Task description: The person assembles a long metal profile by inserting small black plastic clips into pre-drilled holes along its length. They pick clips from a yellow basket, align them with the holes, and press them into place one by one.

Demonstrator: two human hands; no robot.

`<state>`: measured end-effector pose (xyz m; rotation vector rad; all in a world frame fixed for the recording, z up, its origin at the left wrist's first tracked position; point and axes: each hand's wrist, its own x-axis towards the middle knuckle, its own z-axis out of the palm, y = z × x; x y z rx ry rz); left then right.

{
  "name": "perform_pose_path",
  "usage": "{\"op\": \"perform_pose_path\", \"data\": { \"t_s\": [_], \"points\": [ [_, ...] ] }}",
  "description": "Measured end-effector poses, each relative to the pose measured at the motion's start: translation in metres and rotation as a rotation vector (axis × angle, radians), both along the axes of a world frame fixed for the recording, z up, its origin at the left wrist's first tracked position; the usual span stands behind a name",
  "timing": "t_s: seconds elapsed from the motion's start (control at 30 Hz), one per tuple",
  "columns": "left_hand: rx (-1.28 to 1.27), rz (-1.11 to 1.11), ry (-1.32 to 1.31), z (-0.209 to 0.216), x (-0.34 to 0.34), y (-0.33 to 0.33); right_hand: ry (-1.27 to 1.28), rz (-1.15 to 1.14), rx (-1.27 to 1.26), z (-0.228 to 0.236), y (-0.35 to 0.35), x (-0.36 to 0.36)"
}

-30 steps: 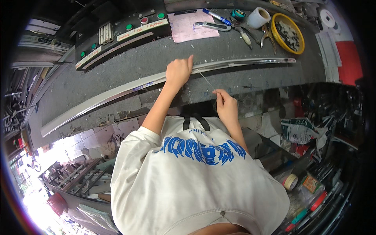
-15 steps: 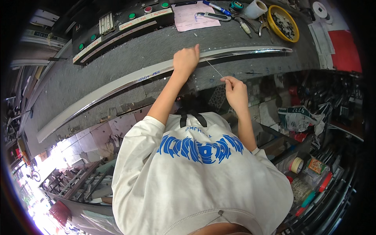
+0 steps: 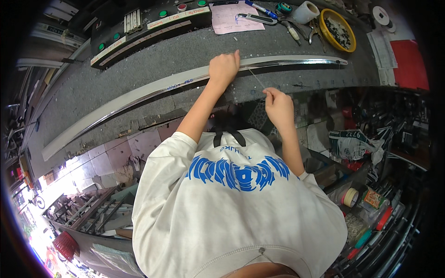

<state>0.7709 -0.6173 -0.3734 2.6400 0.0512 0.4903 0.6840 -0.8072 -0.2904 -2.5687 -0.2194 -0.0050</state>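
A long, shiny metal profile [image 3: 296, 61] lies across the grey workbench, with blue handwriting on its side. My left hand [image 3: 224, 69] is closed over the middle of it, thumb pointing up and away from me. Just right of that fist, a thin pale strip [image 3: 257, 79] runs slantwise from the profile's near edge. Its other end is pinched in the fingers of my right hand [image 3: 279, 106], which hangs over the bench's near edge. Whether the strip is film or cord is too fine to tell.
Beyond the profile stand a black control box [image 3: 153, 34] with coloured buttons, a pink paper sheet [image 3: 232, 23], a utility knife [image 3: 257, 18], pliers [image 3: 296, 32], a white roll [image 3: 306, 12] and a yellow bowl [image 3: 323, 34] of small parts. Metal offcuts [image 3: 88, 213] fill a rack at lower left.
The bench and its objects sit slightly farther right in view. Both hands keep their holds; my right hand is a touch closer to the profile.
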Motion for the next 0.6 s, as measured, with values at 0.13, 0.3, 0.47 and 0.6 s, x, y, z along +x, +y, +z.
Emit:
{"op": "perform_pose_path", "data": {
  "t_s": [0.13, 0.3, 0.47, 0.6],
  "points": [
    [0.008, -0.013, -0.022, -0.002, -0.003, -0.001, 0.045, 0.120, -0.358, 0.007, 0.019, -0.008],
    [-0.013, -0.019, -0.017, -0.003, -0.006, -0.002, 0.009, 0.201, -0.449, 0.001, 0.032, -0.020],
    [-0.014, -0.021, -0.048, -0.004, -0.009, -0.003, 0.037, 0.194, -0.375, -0.003, 0.022, -0.017],
    [-0.012, -0.018, -0.066, -0.006, -0.012, -0.004, 0.055, 0.182, -0.382, -0.009, 0.026, -0.012]
  ]
}}
